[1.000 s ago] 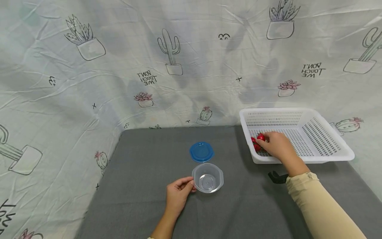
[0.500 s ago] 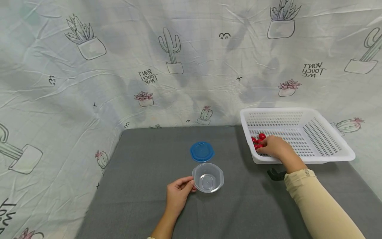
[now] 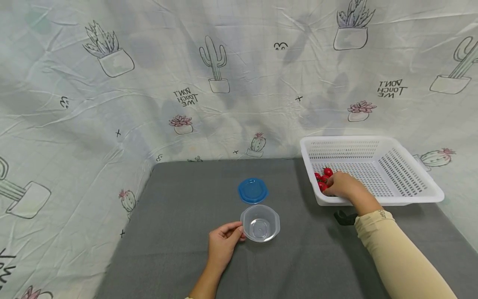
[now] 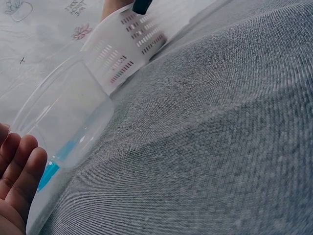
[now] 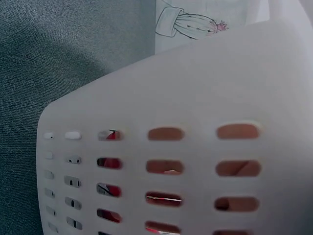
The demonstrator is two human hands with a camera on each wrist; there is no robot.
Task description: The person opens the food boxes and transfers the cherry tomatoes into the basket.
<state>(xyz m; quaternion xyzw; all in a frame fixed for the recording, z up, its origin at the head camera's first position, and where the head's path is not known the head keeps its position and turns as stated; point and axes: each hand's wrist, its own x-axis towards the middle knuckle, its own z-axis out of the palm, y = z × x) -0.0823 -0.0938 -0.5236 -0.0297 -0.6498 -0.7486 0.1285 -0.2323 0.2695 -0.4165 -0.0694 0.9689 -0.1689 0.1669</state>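
A clear plastic food container [image 3: 260,224] stands uncovered on the grey cloth. My left hand [image 3: 221,245] pinches its left edge between thumb and fingers; in the left wrist view several fingers [image 4: 22,171] lie alongside its wall. Just behind sits its blue lid [image 3: 252,190], flat on the cloth. My right hand [image 3: 345,185] reaches down into a white plastic basket [image 3: 414,178], fingers bent at a small cluster of red cherry tomatoes [image 3: 323,178] in the left corner. Those fingertips are hidden, so whether they grip a tomato cannot be told. Through the slots, the right wrist view shows skin and red.
The basket's near rim [image 3: 336,201] passes under my right wrist. A black strap-like piece [image 3: 344,218] shows by the right sleeve. Behind the grey cloth [image 3: 179,216] hangs a pale curtain [image 3: 239,83] with cactus prints.
My right hand has shifted slightly toward the near side of the basket, uncovering the upper tomato that its fingers were touching. The left hand and container have stayed put.
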